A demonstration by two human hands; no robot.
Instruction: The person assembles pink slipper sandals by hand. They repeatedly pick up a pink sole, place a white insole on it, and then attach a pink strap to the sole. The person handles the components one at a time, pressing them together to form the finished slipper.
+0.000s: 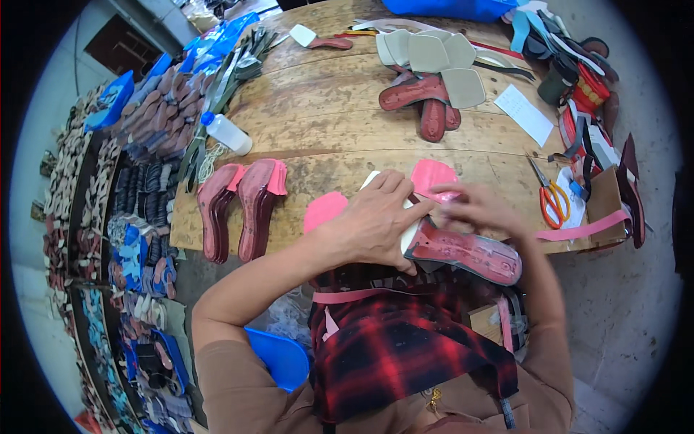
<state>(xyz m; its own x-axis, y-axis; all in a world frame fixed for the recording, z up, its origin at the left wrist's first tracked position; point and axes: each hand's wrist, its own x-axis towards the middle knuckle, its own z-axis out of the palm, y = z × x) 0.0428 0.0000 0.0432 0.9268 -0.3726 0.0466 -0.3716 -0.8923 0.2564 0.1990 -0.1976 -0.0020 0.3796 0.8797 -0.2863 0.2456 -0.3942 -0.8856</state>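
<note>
The left hand [376,224] lies palm down, knuckles up, fingers curled over a white insole piece [408,233] that it presses against the red shoe sole [466,251] at the near edge of the wooden desk [325,116]. Its grip is clenched on that white piece, the forearm reaching in from the lower left. The right hand [481,208] is blurred; its fingers pinch at the pink cutout [432,176] just above the sole, but whether that grip is closed on it I cannot tell. The sole lies flat, tread up, its toe end pointing right and overhanging the desk edge, above a red-and-black plaid cloth [405,347] on the lap.

A second pink cutout [323,210] lies just left of the left hand. Further left, two red soles [242,206] lie side by side with pink linings showing. A clear plastic bottle with a blue cap [226,132] lies tilted behind them. At the far side, a fan of three red soles topped with about five pale grey insoles [432,61] is spread out. One pair of orange-handled scissors [549,194] rests to the right, near a white paper slip [525,112]. A pink strap [582,229] runs along the right edge. Rows of shoe parts [137,239] fill the racks on the left.
</note>
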